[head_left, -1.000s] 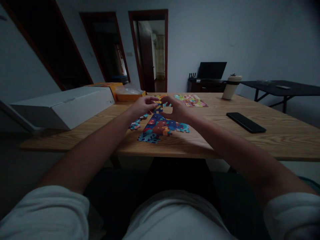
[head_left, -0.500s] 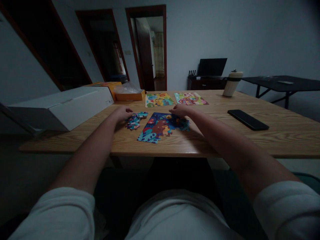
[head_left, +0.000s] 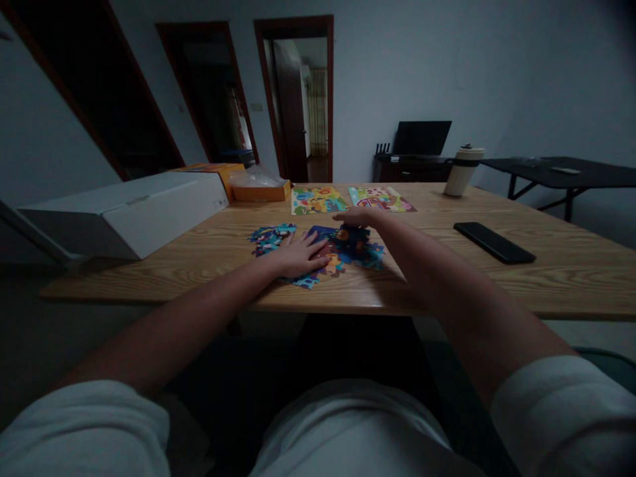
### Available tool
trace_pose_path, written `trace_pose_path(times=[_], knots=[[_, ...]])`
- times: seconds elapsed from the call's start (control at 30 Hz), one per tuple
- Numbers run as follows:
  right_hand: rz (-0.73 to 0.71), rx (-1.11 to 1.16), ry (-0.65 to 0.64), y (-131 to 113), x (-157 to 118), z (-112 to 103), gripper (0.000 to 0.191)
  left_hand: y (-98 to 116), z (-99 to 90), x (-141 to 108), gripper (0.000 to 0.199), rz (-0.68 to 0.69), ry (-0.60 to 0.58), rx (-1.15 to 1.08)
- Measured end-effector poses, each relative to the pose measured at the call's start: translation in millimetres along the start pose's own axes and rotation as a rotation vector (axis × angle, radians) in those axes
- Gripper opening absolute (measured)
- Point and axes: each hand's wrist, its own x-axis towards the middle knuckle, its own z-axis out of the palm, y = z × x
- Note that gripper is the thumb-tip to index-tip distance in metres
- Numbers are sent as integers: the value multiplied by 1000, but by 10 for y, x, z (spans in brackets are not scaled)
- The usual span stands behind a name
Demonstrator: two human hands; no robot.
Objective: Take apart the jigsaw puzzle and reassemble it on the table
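Observation:
A dark blue jigsaw puzzle [head_left: 334,260] with a brown bear figure lies near the table's front edge, its lower right border jagged. My left hand [head_left: 301,255] rests flat on its left part, fingers spread, covering some of the picture. At the upper right of the puzzle, my right hand [head_left: 358,217] has its fingers bent down over a dark puzzle section [head_left: 354,235], which looks slightly raised; the fingertips are partly hidden. Just left of the puzzle sits a heap of loose blue jigsaw pieces [head_left: 271,237].
Two colourful puzzle pictures [head_left: 318,200] [head_left: 381,199] lie farther back. A white box [head_left: 163,205] and an orange tray [head_left: 261,192] with clear plastic stand left. On the right are a black phone [head_left: 493,242] and a cream tumbler [head_left: 462,173].
My left hand has moved right from the loose pieces onto the puzzle and spread flat. Under my right hand, the dark section now appears lifted and the puzzle's right side has shifted slightly.

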Motion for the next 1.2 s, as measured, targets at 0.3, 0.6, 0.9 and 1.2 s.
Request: trace_pose_path(times=[0.3, 0.6, 0.9, 1.2], knots=[[392, 81, -363, -99, 30, -101, 54, 22, -28, 27, 81, -18, 10, 48], [320, 70, -516, -215, -51, -331, 23, 34, -35, 26, 84, -20, -16, 33], [494, 216, -571, -168, -81, -371, 18, 16, -28, 53, 84, -9, -3, 33], [471, 542, -626, -142, -157, -322, 18, -11, -1, 70, 86, -6, -1, 30]])
